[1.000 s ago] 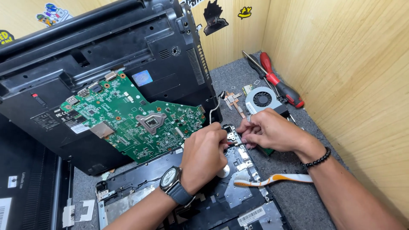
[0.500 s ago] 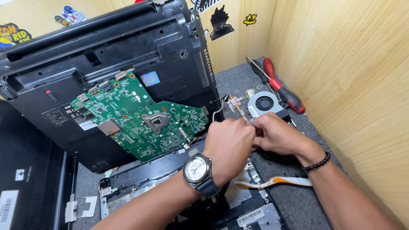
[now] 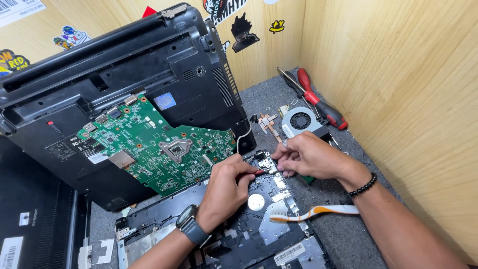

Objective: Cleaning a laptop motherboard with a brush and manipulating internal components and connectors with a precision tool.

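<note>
Since half a second ago, both hands have dropped lower over the laptop base, and the left wrist has turned so the watch face no longer looks up at the camera. The left hand (image 3: 226, 192) is curled around a thin red-handled tool (image 3: 253, 174), its tip pointing right toward a small metal bracket (image 3: 264, 163) at the upper edge of the black laptop base (image 3: 164, 221). The right hand (image 3: 308, 157) is bent over the same spot, fingertips pinched together at the bracket's right side; what they grip, if anything, is hidden beneath them.

A green motherboard (image 3: 159, 144) leans against the upturned black laptop shell (image 3: 124, 74) just left of the hands. A white wire (image 3: 243, 134) loops down from the shell toward the bracket. Behind the right hand lie a cooling fan (image 3: 301, 121) with its copper heat pipe (image 3: 269, 124), and a red-handled screwdriver (image 3: 321, 102) by the wooden wall (image 3: 398, 74). An orange-and-white toothbrush (image 3: 313, 213) rests across the base under the right forearm, bristles on the left.
</note>
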